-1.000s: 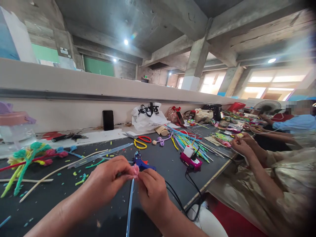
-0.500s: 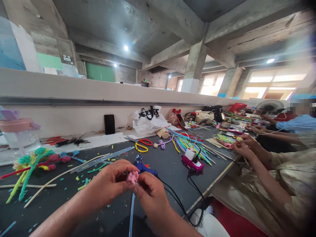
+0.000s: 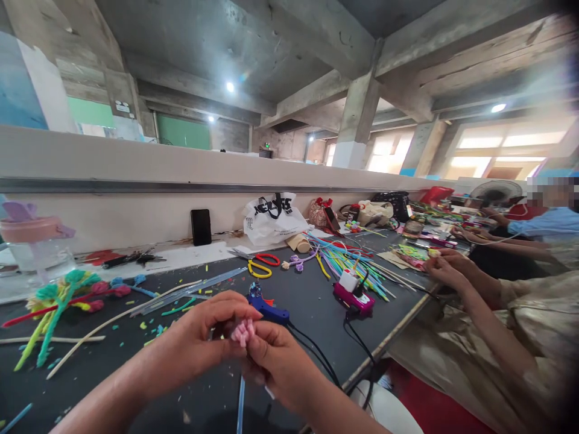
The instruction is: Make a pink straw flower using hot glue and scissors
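Note:
Between my two hands is a small pink fuzzy flower (image 3: 244, 332), its petals bunched together. My left hand (image 3: 205, 337) pinches it from the left with thumb and forefinger. From the right, my right hand (image 3: 283, 355) grips it with thumb and fingers, and its lower fingers are partly hidden. A blue glue gun (image 3: 269, 308) lies on the table just behind my hands. Under them, a translucent glue stick (image 3: 241, 404) points toward me.
Yellow-and-red-handled scissors (image 3: 260, 268) lie farther back. Bundled colourful pipe cleaners (image 3: 348, 259) and a purple power strip (image 3: 355, 299) sit right of centre. Fuzzy coloured flowers (image 3: 67, 301) lie at left. A phone (image 3: 201, 227) leans on the wall. A co-worker's hands (image 3: 447, 268) are at right.
The pink flower has turned slightly in my fingers. My right hand has shifted a little, its thumb now lower on the flower. The things on the table stay put.

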### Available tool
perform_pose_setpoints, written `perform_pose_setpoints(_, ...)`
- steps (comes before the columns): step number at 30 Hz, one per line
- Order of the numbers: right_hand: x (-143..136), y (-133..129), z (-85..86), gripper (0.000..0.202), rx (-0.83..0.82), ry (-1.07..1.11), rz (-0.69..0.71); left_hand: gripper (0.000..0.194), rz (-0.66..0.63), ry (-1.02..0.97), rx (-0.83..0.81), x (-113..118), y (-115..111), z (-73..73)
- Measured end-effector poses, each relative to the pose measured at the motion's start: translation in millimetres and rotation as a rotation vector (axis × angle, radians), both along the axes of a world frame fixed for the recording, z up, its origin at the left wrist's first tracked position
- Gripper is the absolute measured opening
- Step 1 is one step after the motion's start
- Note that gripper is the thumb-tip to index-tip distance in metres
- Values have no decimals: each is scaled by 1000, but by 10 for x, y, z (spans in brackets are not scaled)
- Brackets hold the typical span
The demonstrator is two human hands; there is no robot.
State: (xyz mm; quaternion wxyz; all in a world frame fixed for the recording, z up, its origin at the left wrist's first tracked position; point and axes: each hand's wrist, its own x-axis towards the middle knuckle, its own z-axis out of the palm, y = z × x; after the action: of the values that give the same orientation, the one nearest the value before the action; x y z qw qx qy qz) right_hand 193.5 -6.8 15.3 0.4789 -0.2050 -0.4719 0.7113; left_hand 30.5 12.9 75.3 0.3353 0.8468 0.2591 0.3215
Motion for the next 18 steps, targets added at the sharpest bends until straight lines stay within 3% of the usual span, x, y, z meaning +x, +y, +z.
perform_pose_setpoints(8, 20, 29, -18, 26, 34, 88, -179, 48, 75, -19, -24, -31, -27, -17)
perform_pose_setpoints(14, 23, 34, -28, 26, 90, -13, -370, 13, 235, 20, 327, 12, -119, 49)
perform_pose_setpoints(18, 38, 46, -107, 27, 199, -115, -455, 14, 243, 139, 449, 46, -158, 39)
